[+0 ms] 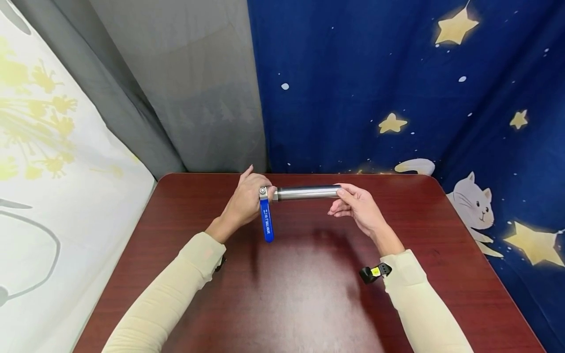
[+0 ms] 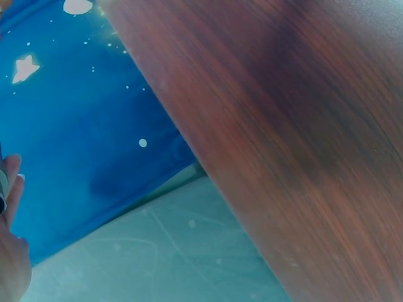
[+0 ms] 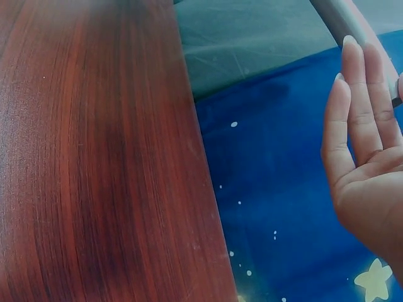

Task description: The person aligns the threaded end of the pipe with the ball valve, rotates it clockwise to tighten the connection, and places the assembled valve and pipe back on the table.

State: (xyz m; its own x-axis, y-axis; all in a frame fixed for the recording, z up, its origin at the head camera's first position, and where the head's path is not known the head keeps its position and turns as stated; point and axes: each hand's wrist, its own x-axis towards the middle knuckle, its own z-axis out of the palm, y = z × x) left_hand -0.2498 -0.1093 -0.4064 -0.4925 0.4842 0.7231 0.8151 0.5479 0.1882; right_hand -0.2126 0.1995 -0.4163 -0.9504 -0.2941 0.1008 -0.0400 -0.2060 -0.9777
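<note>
A ball valve with a blue lever handle (image 1: 267, 218) is gripped by my left hand (image 1: 245, 200), which covers most of its body. From the valve a shiny steel pipe (image 1: 306, 192) runs to the right, held level above the table. My right hand (image 1: 359, 208) pinches the pipe's right end between thumb and fingers, while its other fingers hang loosely below. In the right wrist view the right hand (image 3: 371, 170) shows beside part of the pipe (image 3: 343, 22). Only an edge of the left hand (image 2: 12, 264) appears in the left wrist view.
The dark red wooden table (image 1: 291, 294) lies beneath both hands, with its far edge close behind them. A grey curtain (image 1: 198, 88) and a blue starry curtain (image 1: 335, 98) hang beyond it. White patterned cloth (image 1: 57, 196) borders the left side.
</note>
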